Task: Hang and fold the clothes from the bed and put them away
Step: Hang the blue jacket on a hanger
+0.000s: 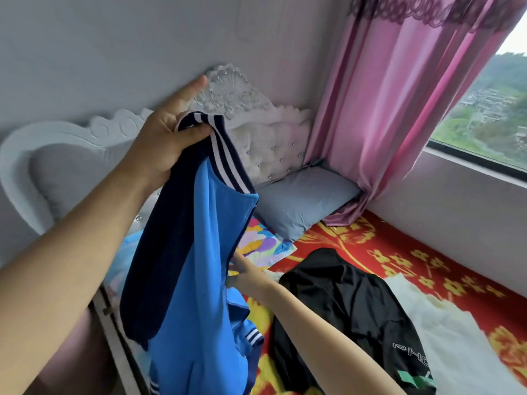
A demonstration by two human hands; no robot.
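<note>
Gripping the striped navy-and-white ribbed collar [212,129], my left hand [168,138] holds a bright blue and navy sports jacket [194,266] up in front of the white carved headboard [256,129], thumb sticking up and fingers curled round the fabric. The jacket hangs straight down from that grip, over the left side of the bed. My right hand [246,277] reaches in low against the jacket's front edge. It touches the blue fabric, but the cloth hides part of the fingers, so I cannot tell from here whether they pinch it. On the red bedspread with yellow flowers [399,252] lies a crumpled black garment with white lettering [342,303], and just to its right a white garment [450,337]. A grey-blue pillow [305,201] sits at the foot of the headboard, touching the pink curtain [399,109] that hangs beside the window [496,109].
</note>
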